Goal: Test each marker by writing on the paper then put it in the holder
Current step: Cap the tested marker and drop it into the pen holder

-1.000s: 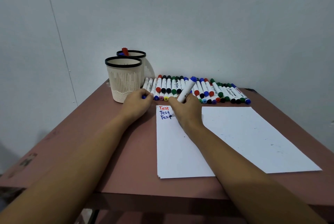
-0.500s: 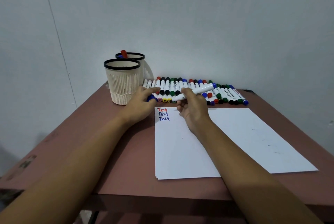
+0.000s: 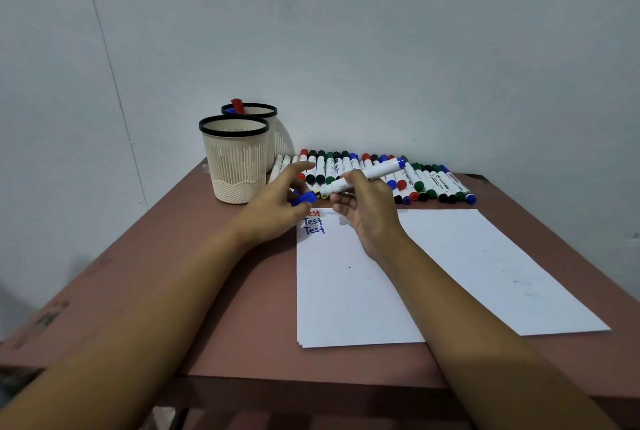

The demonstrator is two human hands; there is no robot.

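My right hand [image 3: 367, 207] grips a white marker with a blue end [image 3: 372, 173], held nearly level above the top of the paper [image 3: 346, 291], its tip end pointing left. My left hand [image 3: 277, 207] pinches the blue cap [image 3: 304, 199] right at that tip. "Test" is written three times at the paper's top left corner [image 3: 313, 225], once in red and twice in blue. A row of several capped markers [image 3: 426, 183] lies along the back of the table. Two cream holders with black rims stand at the back left: the near one [image 3: 235, 166], and the far one [image 3: 266, 124], which has a red marker in it.
The brown table [image 3: 207, 291] stands against a grey wall; its front edge is close to me. A second white sheet [image 3: 502, 273] lies to the right, overlapping the first.
My right hand has lifted the marker off the paper after finishing the third "Test" and turned it level. My left hand has brought the blue cap to its tip.
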